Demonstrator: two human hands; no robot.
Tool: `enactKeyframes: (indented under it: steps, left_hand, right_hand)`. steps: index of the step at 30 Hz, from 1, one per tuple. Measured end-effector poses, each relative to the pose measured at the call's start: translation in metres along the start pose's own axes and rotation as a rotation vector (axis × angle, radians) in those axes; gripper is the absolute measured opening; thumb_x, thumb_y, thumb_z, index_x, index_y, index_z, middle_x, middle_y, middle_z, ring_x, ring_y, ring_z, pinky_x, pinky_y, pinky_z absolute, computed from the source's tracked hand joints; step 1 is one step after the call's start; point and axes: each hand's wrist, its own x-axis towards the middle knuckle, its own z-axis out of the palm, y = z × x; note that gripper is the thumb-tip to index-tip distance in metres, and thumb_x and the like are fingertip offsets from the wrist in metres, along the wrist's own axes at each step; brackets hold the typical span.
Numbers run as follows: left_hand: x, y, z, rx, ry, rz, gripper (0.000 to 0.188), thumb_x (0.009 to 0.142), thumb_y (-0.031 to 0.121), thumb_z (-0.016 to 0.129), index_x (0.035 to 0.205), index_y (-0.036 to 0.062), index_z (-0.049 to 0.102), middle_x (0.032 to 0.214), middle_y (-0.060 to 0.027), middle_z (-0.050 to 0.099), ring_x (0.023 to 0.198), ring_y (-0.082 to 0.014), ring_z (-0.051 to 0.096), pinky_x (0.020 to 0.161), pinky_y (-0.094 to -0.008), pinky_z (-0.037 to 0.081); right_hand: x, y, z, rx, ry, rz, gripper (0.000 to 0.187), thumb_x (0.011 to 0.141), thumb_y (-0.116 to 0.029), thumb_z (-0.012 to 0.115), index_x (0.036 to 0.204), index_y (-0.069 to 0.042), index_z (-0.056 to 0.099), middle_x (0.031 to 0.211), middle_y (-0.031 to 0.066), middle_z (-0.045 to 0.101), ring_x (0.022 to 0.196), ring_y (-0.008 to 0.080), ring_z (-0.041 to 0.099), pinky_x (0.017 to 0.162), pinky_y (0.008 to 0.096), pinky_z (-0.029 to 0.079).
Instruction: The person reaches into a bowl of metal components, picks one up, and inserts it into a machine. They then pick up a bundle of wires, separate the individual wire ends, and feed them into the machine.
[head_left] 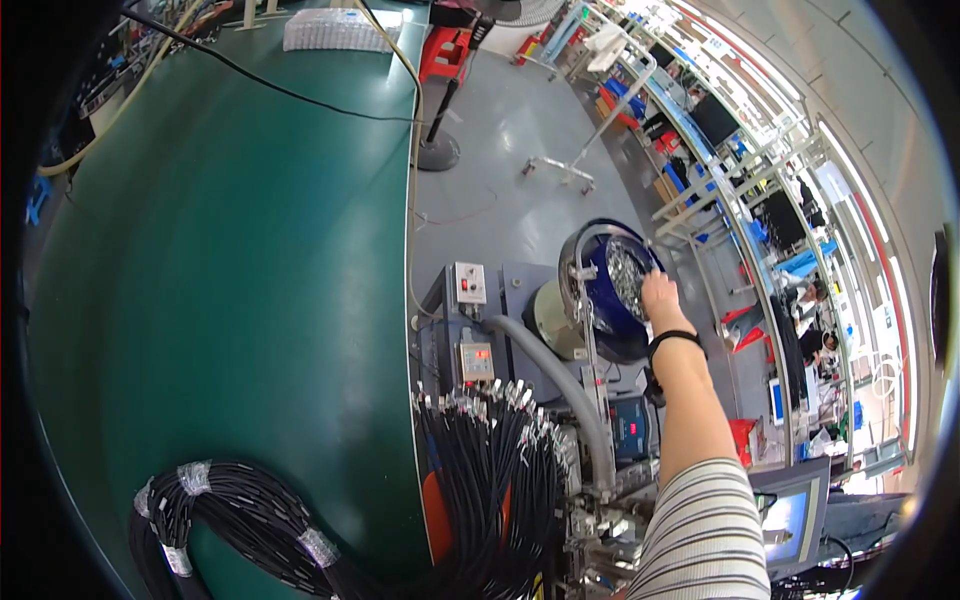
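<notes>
Green worktop [250, 250], left; right hand [659, 292] at feeder bowl [604, 292], fingers [654, 276] curled, hold indiscernible: apparently handling metal parts [624, 268], careful pinch needed next.

Blue bowl [622, 333] with indistinct contents [624, 268]

So it's one head cam, the left of a side-by-side fisheye pair, aimed down from the wearer's eye level. The right forearm [690, 400] comes in from the bottom edge, sleeve end closest to the lens. Green tabletop [240, 270] eats up most of the left half, seen steeply from above, with the blue bowl [607, 290] right of center, farther out. Past that it catches grey floor [490, 150] and distant workstations [740, 220], everything bowing toward the dark round border.
</notes>
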Motion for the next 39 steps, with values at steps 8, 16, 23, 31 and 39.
enactKeyframes:
  steps: [8, 16, 23, 31, 39]
  left_hand:
    - [0.004, 0.054, 0.055, 0.027, -0.056, -0.101, 0.091, 0.094, 0.048, 0.057, 0.154, -0.0012, 0.010, 0.161, -0.0130, 0.013, 0.147, -0.0256, 0.012, 0.117, -0.0387, 0.014]
    - [-0.004, 0.023, 0.093, 0.504, -0.341, -0.141, 0.095, 0.094, 0.052, 0.055, 0.154, -0.0025, 0.006, 0.161, -0.0169, 0.008, 0.148, -0.0286, 0.008, 0.117, -0.0399, 0.014]
    - [0.016, 0.009, 0.193, 0.705, -0.455, -0.306, 0.084, 0.089, 0.045, 0.067, 0.147, -0.0037, 0.031, 0.152, -0.0240, 0.031, 0.140, -0.0388, 0.030, 0.112, -0.0446, 0.027]
    - [-0.012, -0.036, 0.225, 0.916, -0.271, -0.520, 0.072, 0.094, 0.036, 0.061, 0.149, 0.0014, 0.030, 0.151, -0.0165, 0.036, 0.138, -0.0289, 0.035, 0.112, -0.0403, 0.030]
    - [-0.076, -0.050, 0.201, 1.400, 0.330, -0.526, 0.044, 0.095, 0.017, 0.063, 0.135, 0.0019, 0.051, 0.128, -0.0094, 0.060, 0.121, -0.0190, 0.054, 0.102, -0.0323, 0.043]
  right_hand:
    - [0.002, 0.007, -0.109, 0.260, 0.361, -0.063, 0.018, 0.082, -0.007, 0.057, 0.099, -0.003, 0.052, 0.102, 0.0158, 0.058, 0.095, 0.0328, 0.063, 0.077, 0.0423, 0.055]
    - [-0.044, 0.037, -0.255, 0.498, 0.441, -0.110, 0.021, 0.084, -0.015, 0.057, 0.101, -0.001, 0.057, 0.104, 0.0186, 0.061, 0.097, 0.0360, 0.063, 0.082, 0.0445, 0.054]
    - [-0.198, 0.100, -0.416, 0.845, 0.523, -0.468, 0.030, 0.087, -0.022, 0.057, 0.110, -0.003, 0.057, 0.101, 0.0177, 0.064, 0.095, 0.0364, 0.063, 0.085, 0.0465, 0.050]
    - [-0.495, 0.238, -0.463, 1.091, 0.698, -0.822, 0.023, 0.090, -0.007, 0.061, 0.111, 0.000, 0.057, 0.099, 0.0102, 0.062, 0.084, 0.0176, 0.063, 0.068, 0.0296, 0.051]
    - [-0.644, 0.299, -0.273, 1.444, 0.426, -0.490, 0.012, 0.084, 0.003, 0.061, 0.095, -0.001, 0.063, 0.085, 0.0095, 0.067, 0.069, 0.0148, 0.065, 0.061, 0.0265, 0.051]
